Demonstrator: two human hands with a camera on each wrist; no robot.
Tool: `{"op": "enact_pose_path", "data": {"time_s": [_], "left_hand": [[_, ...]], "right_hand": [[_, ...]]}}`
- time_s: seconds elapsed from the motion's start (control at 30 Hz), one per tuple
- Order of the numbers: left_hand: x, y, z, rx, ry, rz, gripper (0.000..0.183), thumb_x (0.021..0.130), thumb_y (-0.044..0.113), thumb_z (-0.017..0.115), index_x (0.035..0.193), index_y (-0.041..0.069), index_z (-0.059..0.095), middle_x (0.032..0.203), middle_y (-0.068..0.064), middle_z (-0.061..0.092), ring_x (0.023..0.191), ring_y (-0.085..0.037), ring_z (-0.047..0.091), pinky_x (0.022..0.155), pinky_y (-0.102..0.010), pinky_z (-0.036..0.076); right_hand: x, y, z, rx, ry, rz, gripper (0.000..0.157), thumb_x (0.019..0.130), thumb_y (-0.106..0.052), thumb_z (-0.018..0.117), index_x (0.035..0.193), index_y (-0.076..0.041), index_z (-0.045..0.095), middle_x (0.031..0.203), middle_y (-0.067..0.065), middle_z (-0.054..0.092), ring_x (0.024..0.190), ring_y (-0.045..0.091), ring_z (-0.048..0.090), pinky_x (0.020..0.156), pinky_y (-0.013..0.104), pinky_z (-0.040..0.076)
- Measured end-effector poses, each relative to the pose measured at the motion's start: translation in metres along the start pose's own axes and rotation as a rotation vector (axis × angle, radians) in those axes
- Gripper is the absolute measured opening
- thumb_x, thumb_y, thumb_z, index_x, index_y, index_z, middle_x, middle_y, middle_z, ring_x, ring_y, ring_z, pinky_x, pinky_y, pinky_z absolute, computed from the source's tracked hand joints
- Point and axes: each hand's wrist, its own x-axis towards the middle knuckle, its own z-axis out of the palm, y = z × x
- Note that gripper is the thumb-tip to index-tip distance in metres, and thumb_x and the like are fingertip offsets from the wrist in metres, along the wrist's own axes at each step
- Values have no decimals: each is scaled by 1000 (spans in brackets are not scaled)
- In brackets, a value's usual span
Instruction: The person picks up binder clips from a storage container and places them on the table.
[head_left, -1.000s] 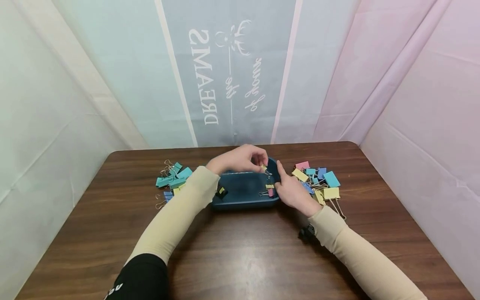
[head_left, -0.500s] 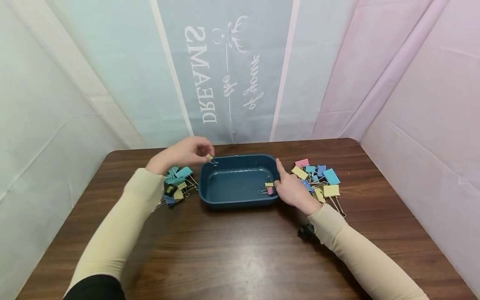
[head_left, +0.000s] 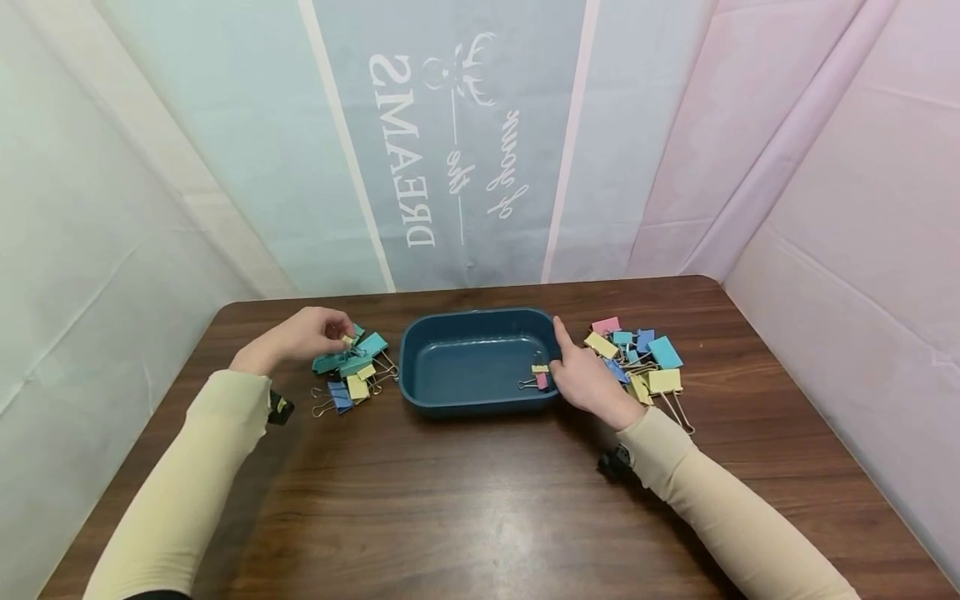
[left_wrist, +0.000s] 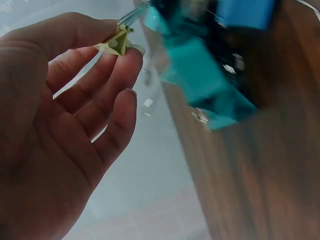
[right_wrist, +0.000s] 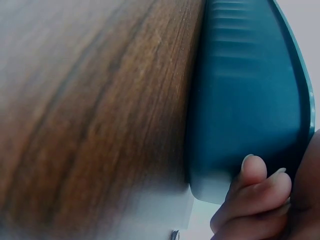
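Observation:
Over the left pile of binder clips (head_left: pixel 354 365), my left hand (head_left: pixel 307 335) pinches a small yellow binder clip (left_wrist: pixel 117 42) between thumb and fingertips, its wire handles pointing away from the palm. Teal, yellow and blue clips make up that pile. At the right end of the dark blue bin (head_left: pixel 465 371), my right hand (head_left: pixel 588 382) grips the wall, index finger straight along the rim. The right wrist view shows its other fingers (right_wrist: pixel 255 195) curled against the bin's outside. A pink clip (head_left: pixel 542 381) and a yellow clip (head_left: pixel 539 368) lie inside the bin's right end.
Right of the bin, another pile holds pink, yellow, teal and blue binder clips (head_left: pixel 663 352), close by my right hand. The brown wooden table (head_left: pixel 465 500) ends at a back edge before a printed curtain (head_left: pixel 465 167). Pale cloth hangs on both sides.
My left hand has moved left, from above the bin's right end, past its left rim, to the left pile, still pinching a yellow clip. My right hand stays at the bin.

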Motion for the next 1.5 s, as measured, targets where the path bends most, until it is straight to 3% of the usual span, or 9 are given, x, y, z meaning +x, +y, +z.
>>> {"op": "enact_pose_path", "data": {"time_s": [0.3,0.6,0.83,1.13,1.27,1.5], "left_hand": [[-7,-10,2,1,23,-35,14,96,11,63,108,5,67,95,-5,65,86,-22,61,74,-42,49],[-4,8,-4,4,28,-1,13,99,12,59,107,6,67,95,-5,65,83,-19,59,73,-40,48],[15,53,-5,34,-7,109,10,100,15,59,104,13,68,100,-4,67,83,-18,59,75,-40,48],[58,125,9,122,-109,312,6,98,14,62,97,17,67,90,3,63,79,-15,56,73,-34,49],[77,156,22,155,-166,406,6,98,18,62,95,16,66,86,3,60,79,-14,55,72,-31,48],[103,195,59,256,-295,490,15,99,35,62,99,21,67,86,7,61,78,-9,55,73,-25,48]], "right_hand": [[0,1,0,12,-1,-6,74,103,-20,44,161,-17,-2,64,10,55,48,25,55,48,34,44],[0,1,0,1,-2,-6,73,103,-20,44,161,-16,0,66,10,55,48,25,55,48,34,43],[0,2,1,2,-1,0,73,103,-20,44,161,-16,0,66,10,55,48,26,54,47,34,42],[-2,3,-1,3,3,8,73,103,-20,44,161,-16,0,66,10,55,48,25,54,47,33,43],[-2,2,-1,5,4,19,73,103,-20,44,161,-17,0,65,10,55,48,25,55,47,33,43],[-2,0,-1,9,-12,20,74,103,-21,44,161,-19,-1,64,9,56,47,24,55,46,33,44]]}}
